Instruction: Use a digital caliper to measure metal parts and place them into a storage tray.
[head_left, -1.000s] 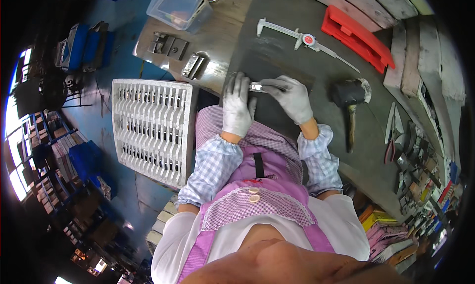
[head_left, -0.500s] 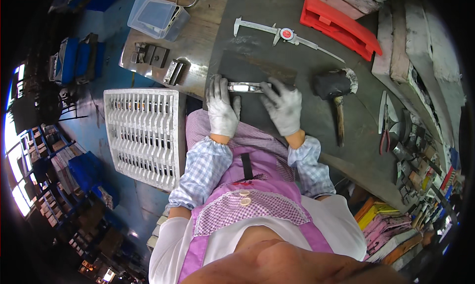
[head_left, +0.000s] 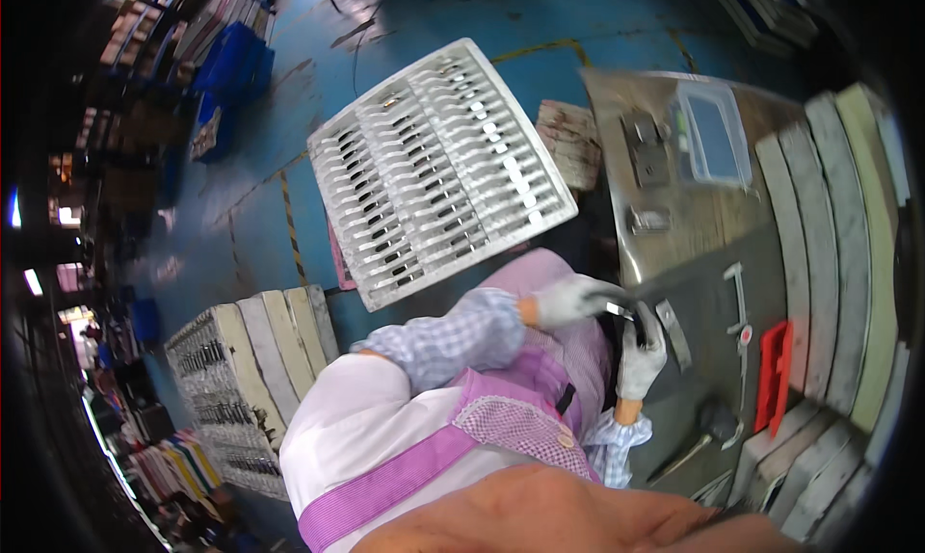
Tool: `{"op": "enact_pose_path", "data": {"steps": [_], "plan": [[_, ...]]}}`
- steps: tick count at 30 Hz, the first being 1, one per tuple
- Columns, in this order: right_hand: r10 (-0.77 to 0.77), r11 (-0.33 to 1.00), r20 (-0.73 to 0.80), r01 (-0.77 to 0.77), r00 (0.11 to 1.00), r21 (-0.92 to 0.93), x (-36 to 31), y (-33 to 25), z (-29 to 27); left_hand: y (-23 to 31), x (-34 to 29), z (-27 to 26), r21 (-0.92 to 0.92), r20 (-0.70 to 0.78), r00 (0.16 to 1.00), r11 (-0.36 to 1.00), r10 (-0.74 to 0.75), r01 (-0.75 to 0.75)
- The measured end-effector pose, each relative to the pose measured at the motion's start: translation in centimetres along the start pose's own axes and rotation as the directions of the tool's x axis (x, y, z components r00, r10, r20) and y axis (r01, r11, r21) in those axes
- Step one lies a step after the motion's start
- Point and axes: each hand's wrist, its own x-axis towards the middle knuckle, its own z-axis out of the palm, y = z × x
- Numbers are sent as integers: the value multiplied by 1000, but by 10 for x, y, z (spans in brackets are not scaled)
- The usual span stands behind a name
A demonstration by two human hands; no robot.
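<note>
Both my hands wear whitish gloves and meet at the bench's near edge. A small shiny metal strip [head_left: 618,309] sits at their fingertips. My left hand [head_left: 570,302], smeared by motion, reaches it with closed fingertips. My right hand [head_left: 641,355] has curled fingers pinching its other end; part of the strip is hidden by the gloves. Just beyond the right hand, a flat grey metal bar [head_left: 674,334] lies on the dark bench top. To the left stands a pale slotted tray [head_left: 515,121], tilted in view, with rows of shiny metal strips in its slots.
On the bench lie a dial caliper [head_left: 740,302], a red case [head_left: 773,375] and a black-headed mallet [head_left: 715,418]. Metal blocks [head_left: 646,148] and a clear plastic box [head_left: 713,134] occupy its far part. Stacked trays [head_left: 838,245] border the right; more trays [head_left: 229,389] stand lower left.
The view has swung left, bringing the slotted tray toward the middle. My hands have come off the bench top to its near edge, with a shiny metal strip between them.
</note>
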Motion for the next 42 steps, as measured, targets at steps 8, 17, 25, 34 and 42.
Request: {"op": "enact_pose_path", "data": {"steps": [8,17,25,34,42], "plan": [[-92,919,-132,33,987,-393,10,38,20,-161,-102,-397,442,-887,458,180,-56,879],[-182,736,-173,17,968,-677,8,30,31,-242,-96,-526,384,-794,523,411,-309,827],[-179,689,-159,9,971,-724,5,35,29,-231,-84,-522,504,-812,575,380,-96,776],[-245,667,-170,38,954,-745,8,21,37,-189,-84,-517,313,-891,352,173,-287,934],[-64,939,-99,27,993,-342,10,-53,58,-106,-64,-290,427,-488,817,732,-308,531]]}}
